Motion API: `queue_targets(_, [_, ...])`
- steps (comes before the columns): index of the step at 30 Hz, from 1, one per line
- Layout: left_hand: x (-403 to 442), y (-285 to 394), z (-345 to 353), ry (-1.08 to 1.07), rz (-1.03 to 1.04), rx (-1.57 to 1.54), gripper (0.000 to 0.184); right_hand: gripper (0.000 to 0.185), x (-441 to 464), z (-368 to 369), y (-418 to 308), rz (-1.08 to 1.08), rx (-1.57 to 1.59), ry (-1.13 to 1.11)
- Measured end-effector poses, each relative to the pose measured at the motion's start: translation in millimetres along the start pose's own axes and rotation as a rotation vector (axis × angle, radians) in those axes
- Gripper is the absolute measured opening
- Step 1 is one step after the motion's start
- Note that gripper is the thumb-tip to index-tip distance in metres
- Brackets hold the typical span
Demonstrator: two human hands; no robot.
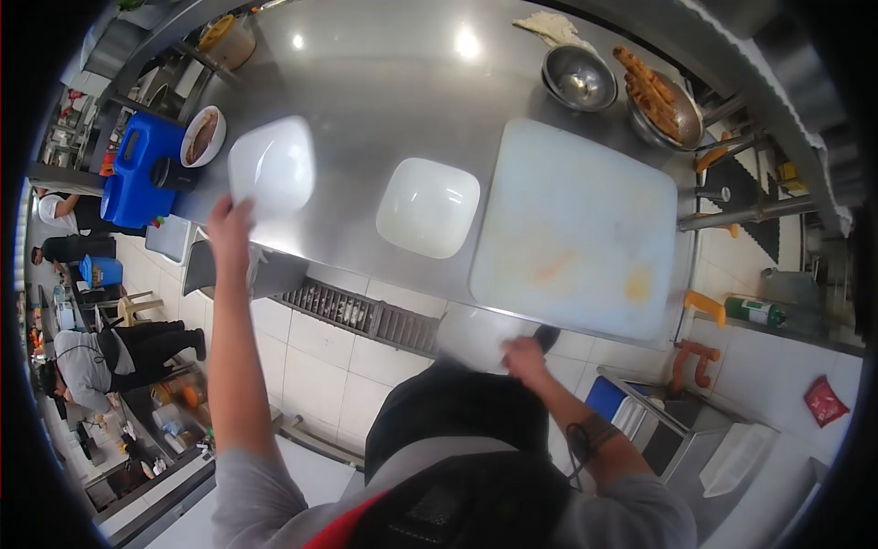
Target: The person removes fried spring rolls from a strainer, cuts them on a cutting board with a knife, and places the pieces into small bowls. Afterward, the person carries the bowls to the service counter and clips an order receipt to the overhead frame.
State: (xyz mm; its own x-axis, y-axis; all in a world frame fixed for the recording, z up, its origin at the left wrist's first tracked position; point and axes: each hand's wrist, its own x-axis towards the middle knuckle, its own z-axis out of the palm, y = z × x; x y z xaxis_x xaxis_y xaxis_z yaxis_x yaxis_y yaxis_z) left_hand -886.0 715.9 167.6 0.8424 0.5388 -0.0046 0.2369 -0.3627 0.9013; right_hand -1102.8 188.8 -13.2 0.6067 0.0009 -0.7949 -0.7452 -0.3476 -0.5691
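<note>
At the left of the steel counter, my left hand (230,229) grips the near edge of a white square bowl (274,163). A second white square bowl (428,207) sits on the counter at the middle, touched by neither hand. My right hand (525,358) is closed on the edge of a whitish, blurred dish (480,337), held below the counter's front edge near my waist. Right of the middle bowl lies a large white cutting board (578,229) with yellowish stains.
A blue jug (142,169) and a bowl with brown food (203,136) stand at the left. Metal bowls (580,77) and a pan with long browned food (654,96) are at the back right. Other people (96,361) work at the far left.
</note>
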Motion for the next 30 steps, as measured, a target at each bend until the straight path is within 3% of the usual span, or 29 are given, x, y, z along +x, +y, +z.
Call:
queue_targets(2, [-39.2,-20.1,-57.6,0.113,-0.093,0.137,0.027,0.044,-53.1,8.5,-46.7,-0.042,-0.130,-0.124])
queue_targets(4, [-87.0,-44.1,-103.5,0.205,-0.003,0.167,0.017,0.043,-83.8,12.3,-93.2,-0.223,-0.286,-0.153])
queue_targets(5, [-112.7,-54.6,-125.1,0.211,-0.091,0.223,0.016,0.041,-96.3,9.9,-122.6,-0.298,-0.323,-0.174])
queue_targets(7, [-159.0,-68.1,-156.0,0.226,-0.221,0.268,0.015,0.036,-99.9,-1.6,-178.7,-0.478,-0.411,-0.112])
queue_targets(8, [-182.8,-72.0,-161.6,0.234,-0.266,0.257,0.014,0.032,-93.1,-7.6,-209.5,-0.348,-0.298,-0.087])
queue_targets(11, [-236.7,-96.5,-165.0,0.223,-0.366,0.165,0.012,0.035,-9.9,-36.0,-295.3,-0.686,-0.492,0.297])
queue_targets(12, [-249.8,-104.4,-161.1,0.202,-0.387,0.126,0.011,0.035,-4.0,-47.2,-336.2,-0.654,-0.366,0.244])
queue_targets(13, [-261.1,-104.8,-152.8,0.173,-0.409,0.071,0.010,0.033,29.9,-58.3,-354.9,-0.797,-0.504,0.339])
queue_targets(15, [-282.9,-103.0,-132.9,0.139,-0.425,0.017,0.009,0.028,68.5,-73.2,-394.8,-0.504,-0.279,0.202])
queue_targets(18, [-303.2,-89.3,-98.1,0.033,-0.421,-0.077,0.009,0.027,116.6,-78.5,-401.8,-0.401,-0.022,0.087])
queue_targets(23, [-314.2,-10.8,-30.6,-0.180,-0.378,-0.155,0.007,0.026,136.7,-79.8,-369.7,-0.479,-0.070,0.079])
queue_targets(26, [-311.3,38.8,29.9,-0.317,-0.266,-0.180,0.008,0.040,79.7,-104.7,-328.3,-0.602,-0.173,0.070])
queue_targets(30, [-309.7,115.9,132.2,-0.615,-0.119,-0.144,0.011,0.041,-101.0,-192.4,-225.6,-0.529,0.197,-0.155])
